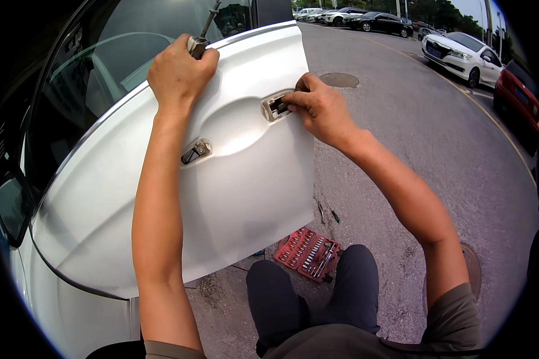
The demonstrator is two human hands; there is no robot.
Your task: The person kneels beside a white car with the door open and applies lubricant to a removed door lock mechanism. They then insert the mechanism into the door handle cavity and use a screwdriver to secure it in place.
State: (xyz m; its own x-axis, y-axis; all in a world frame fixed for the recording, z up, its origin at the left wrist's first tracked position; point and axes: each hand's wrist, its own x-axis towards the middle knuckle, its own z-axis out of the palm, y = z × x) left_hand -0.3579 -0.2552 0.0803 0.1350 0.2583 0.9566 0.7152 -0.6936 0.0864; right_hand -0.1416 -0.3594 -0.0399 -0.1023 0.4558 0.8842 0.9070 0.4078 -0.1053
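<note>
A white car door point(245, 191) stands open, with a recessed handle area that has no outer handle in it. My left hand point(178, 75) is at the top edge by the window, closed on a metal piece with a thin rod point(206, 27) sticking up from it. My right hand point(317, 107) is at the rear opening point(272, 110) of the recess, fingertips pinched at its dark inside; what they hold is hidden. A smaller front opening point(194, 152) with metal parts inside sits lower, to the right of my left forearm.
An open red socket set point(308, 254) lies on the pavement near my knees, with hand tools point(335, 215) beside it. A side mirror point(12, 206) is at far left. Manhole covers point(338, 79) are set in the road. Parked cars point(461, 63) line the right and far side.
</note>
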